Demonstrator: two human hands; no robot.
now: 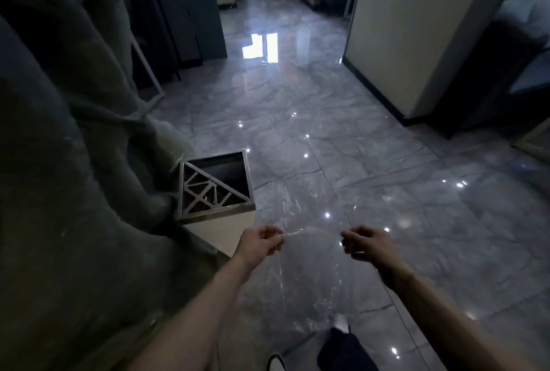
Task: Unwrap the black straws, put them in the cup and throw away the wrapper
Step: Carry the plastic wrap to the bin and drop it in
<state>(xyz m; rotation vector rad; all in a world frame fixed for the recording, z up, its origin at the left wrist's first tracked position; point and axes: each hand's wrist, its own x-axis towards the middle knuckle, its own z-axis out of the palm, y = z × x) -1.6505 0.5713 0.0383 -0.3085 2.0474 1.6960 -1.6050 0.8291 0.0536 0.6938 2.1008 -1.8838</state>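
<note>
Your left hand [262,241] and right hand [364,242] each pinch an edge of the clear plastic wrapper [309,239], stretched between them above the floor [387,147]. Gather it into 1 hand, then drop it into the square metal bin [226,174] just left.

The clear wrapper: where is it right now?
In the head view the clear wrapper is stretched between the left hand and the right hand, low in the middle, above the glossy floor, just right of the metal bin.
</note>
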